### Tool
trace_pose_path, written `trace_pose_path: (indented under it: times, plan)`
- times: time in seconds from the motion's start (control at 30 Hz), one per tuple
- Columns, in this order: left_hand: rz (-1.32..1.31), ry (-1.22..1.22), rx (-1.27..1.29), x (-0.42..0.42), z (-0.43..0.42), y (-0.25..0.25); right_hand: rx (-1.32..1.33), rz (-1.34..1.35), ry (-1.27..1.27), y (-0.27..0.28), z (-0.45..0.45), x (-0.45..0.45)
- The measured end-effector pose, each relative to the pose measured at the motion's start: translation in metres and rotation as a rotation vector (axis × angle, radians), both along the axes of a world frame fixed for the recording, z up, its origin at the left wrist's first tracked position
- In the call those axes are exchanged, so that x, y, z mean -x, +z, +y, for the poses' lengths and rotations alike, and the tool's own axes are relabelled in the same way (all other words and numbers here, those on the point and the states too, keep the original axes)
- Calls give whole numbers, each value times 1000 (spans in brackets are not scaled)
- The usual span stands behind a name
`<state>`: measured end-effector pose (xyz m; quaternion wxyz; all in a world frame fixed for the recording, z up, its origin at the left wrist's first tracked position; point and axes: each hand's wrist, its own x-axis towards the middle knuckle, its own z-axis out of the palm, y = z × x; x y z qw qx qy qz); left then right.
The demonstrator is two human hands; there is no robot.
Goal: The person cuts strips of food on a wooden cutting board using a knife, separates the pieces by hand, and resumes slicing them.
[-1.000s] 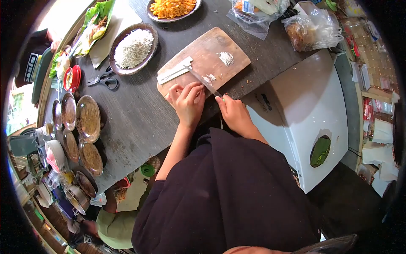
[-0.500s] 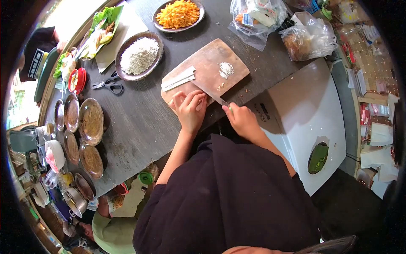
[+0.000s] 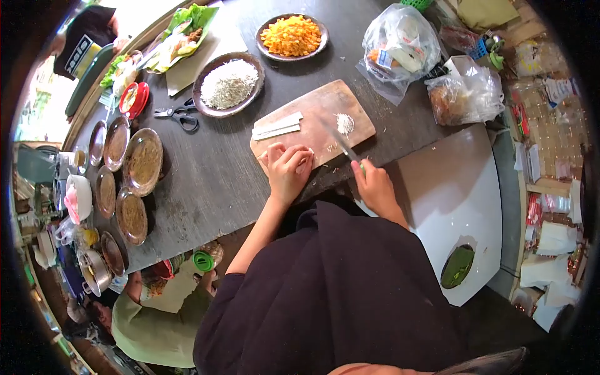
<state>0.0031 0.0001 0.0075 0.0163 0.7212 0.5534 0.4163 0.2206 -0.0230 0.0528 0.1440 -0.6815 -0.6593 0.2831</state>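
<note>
My right hand [image 3: 377, 187] grips a kitchen knife [image 3: 345, 147] by its handle. The blade is slightly blurred and points away over the wooden cutting board [image 3: 337, 103]. Bent over the board's near edge, my left hand [image 3: 289, 172] has its fingers closed; a small pale edge shows at the fingertips, and the rest is hidden. Beyond that hand lie flat white strips [image 3: 277, 127] on the board. A small heap of fine white shreds [image 3: 344, 124] sits right of the blade, with a few loose slivers near it.
Behind the board stand a bowl of white shreds [image 3: 229, 84] and a bowl of chopped orange food [image 3: 291, 36]. Scissors [image 3: 181, 115] and several brown plates [image 3: 142, 162] lie leftward. Plastic bags [image 3: 465, 94] are at right. A person in green [image 3: 156, 325] is at lower left.
The knife has moved right, away from my left hand, toward the heap of shreds. My left hand stays closed at the board's near edge. The whole view has shifted.
</note>
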Motion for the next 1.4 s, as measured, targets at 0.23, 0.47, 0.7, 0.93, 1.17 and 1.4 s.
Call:
trace_pose_path:
  times: [0.23, 0.47, 0.7, 0.93, 1.17, 1.4]
  plan:
    - [43, 4, 2, -3, 1, 1, 99, -57, 140, -9, -13, -2]
    - [69, 18, 47, -4, 1, -2, -33, -51, 86, 0, 19, -38]
    - [73, 159, 31, -8, -14, 1, 28, 122, 305, 7, 10, -51]
    - [179, 392, 164, -15, -32, 4, 107, -32, 456, 9, 7, -77]
    - [241, 440, 207, -21, -33, 12, -71, -79, 352, 3, 30, -84]
    - [252, 422, 184, -27, -36, 13, 10, -62, 505, 9, 33, -87]
